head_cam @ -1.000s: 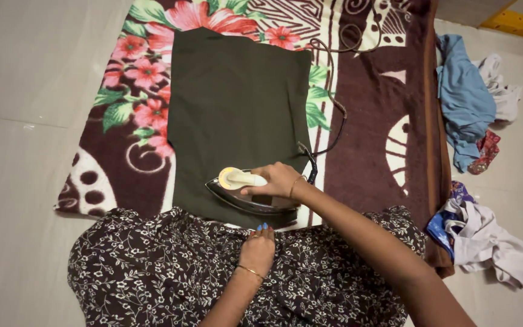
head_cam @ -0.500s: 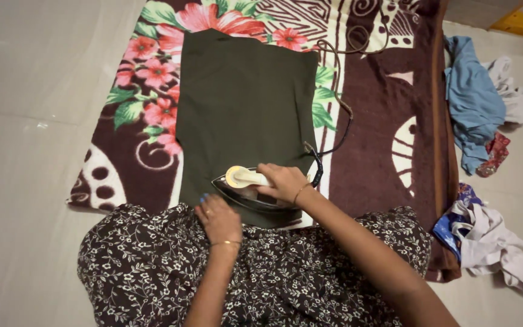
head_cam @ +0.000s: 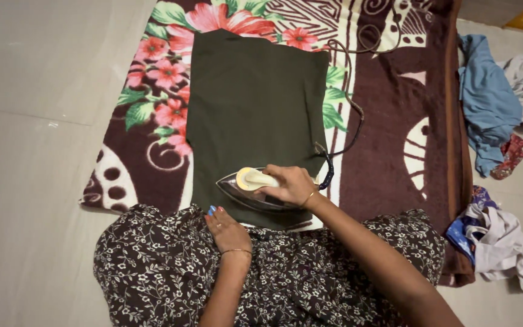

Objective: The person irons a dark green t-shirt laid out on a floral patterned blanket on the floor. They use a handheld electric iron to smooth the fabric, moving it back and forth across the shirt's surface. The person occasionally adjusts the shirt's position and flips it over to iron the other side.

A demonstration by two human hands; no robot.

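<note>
Brown flowered blanket (head_cam: 394,121) on the floor carries a dark green cloth (head_cam: 255,103), mostly flat; ironing looks well along, near edge left. Right hand (head_cam: 295,184) grips the iron (head_cam: 252,191) there; left hand (head_cam: 228,230) rests open beside it.

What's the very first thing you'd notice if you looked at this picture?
Probably the bright flowered blanket spread on the floor, with a dark green cloth lying flat on it. At the near edge of that cloth, the right hand grips an iron, while the left hand rests at the cloth's near edge. Off to the right, crumpled clothes lie in heaps on the floor.
</note>
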